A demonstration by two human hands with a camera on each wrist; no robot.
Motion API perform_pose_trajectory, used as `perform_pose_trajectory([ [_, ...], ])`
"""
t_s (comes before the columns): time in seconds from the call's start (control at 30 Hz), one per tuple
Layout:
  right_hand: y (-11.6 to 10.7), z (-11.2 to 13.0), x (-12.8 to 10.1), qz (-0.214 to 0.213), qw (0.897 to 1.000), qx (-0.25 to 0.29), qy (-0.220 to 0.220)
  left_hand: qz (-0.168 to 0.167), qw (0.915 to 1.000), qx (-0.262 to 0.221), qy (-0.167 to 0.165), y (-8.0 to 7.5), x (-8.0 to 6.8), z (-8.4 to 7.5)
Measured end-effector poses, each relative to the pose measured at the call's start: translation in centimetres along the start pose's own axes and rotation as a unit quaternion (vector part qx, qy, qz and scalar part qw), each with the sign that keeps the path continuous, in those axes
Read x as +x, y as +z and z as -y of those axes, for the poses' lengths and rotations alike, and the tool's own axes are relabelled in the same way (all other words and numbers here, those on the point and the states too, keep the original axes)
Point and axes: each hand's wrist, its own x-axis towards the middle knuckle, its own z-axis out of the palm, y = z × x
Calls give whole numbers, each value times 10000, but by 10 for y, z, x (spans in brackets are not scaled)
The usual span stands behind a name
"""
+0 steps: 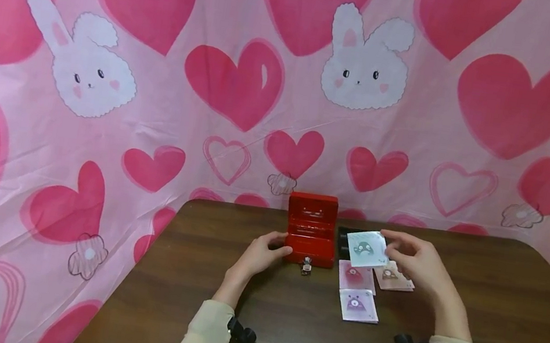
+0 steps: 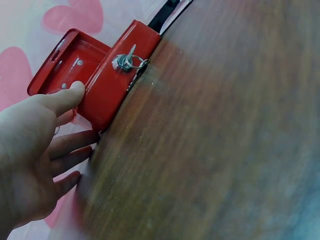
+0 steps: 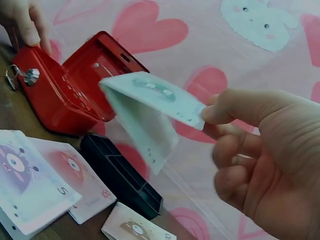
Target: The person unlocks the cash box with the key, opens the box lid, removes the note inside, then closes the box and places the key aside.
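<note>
My right hand (image 1: 417,262) pinches a folded green play banknote (image 1: 366,249) between thumb and fingers, lifted above the table; its two halves hang apart in the right wrist view. At the left side of a red cash box (image 1: 310,251) is my left hand (image 1: 260,256), its thumb touching the front rim and the other fingers stretched out along the side. The box's lid (image 3: 102,70) stands raised, and a key with a ring (image 2: 132,59) sits in the front lock. Below the held note lie a pink note (image 1: 357,277), a purple note (image 1: 358,306) and an orange-brown note (image 1: 394,277).
A black compartment tray (image 3: 122,175) stands to the right of the cash box, partly hidden by the held note in the head view. The brown wooden table (image 1: 283,337) meets a pink cloth (image 1: 234,160) with hearts and rabbits behind it.
</note>
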Motion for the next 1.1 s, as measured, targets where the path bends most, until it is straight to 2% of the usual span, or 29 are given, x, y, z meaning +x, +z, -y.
perform_pose_trajectory([
  [0.3,-11,1,-4,472,9985,269,-106,6,10000,10,-22,-3,0,-3],
  [0.63,-22,-7,-14,924,9947,340,311,18,10000,19,2,0,-1,-3],
  [0.9,-38,-24,-20,1761,9823,459,441,26,9999,47,-107,-1,0,-3],
  [1.1,-46,-34,-22,2196,9733,507,440,42,9999,45,-130,-2,2,-2],
])
